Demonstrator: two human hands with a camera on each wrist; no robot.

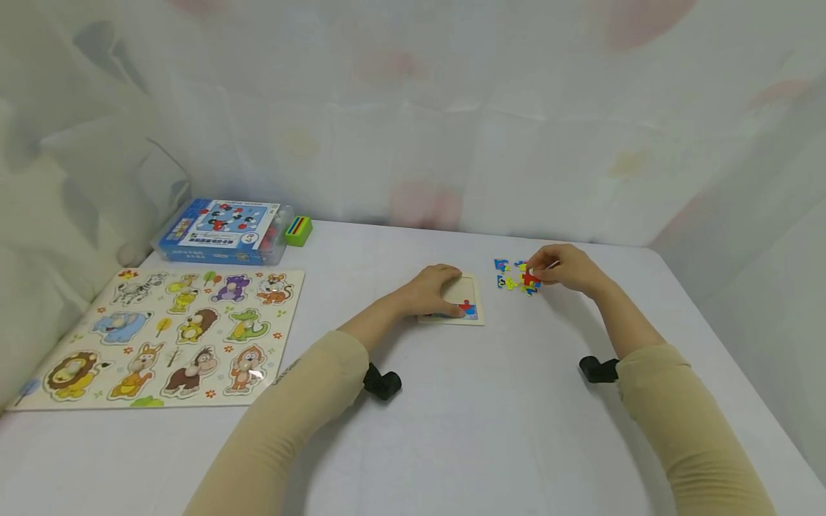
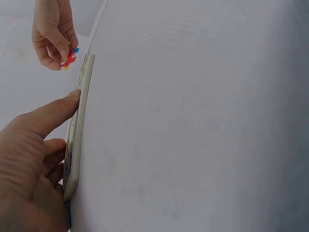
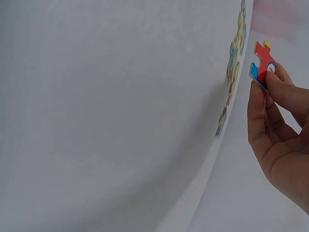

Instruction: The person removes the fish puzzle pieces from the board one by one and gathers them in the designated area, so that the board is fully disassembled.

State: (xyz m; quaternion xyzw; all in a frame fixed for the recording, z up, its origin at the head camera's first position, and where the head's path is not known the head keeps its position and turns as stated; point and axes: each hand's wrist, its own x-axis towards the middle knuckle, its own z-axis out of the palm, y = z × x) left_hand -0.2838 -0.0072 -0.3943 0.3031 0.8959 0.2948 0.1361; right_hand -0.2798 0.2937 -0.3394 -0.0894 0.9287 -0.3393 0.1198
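Observation:
A small wooden jigsaw tray (image 1: 479, 290) lies on the table, with a few red and blue pieces (image 1: 467, 309) fitted in its lower part. My left hand (image 1: 429, 290) holds the tray from its left side, thumb over the lower part and fingers at the far edge. To the right, my right hand (image 1: 564, 269) pinches a red jigsaw piece (image 3: 263, 67) with blue and yellow tips between thumb and fingers, raised off the table. Several loose jigsaw pieces (image 1: 508, 284) lie just left of that hand; in the right wrist view they appear edge-on.
An animal peg puzzle board (image 1: 216, 301) covers the table's left side. Behind it stand a clear case with a blue label (image 1: 219, 229) and a small green block (image 1: 298, 231). A patterned curtain (image 1: 413, 122) hangs along the back.

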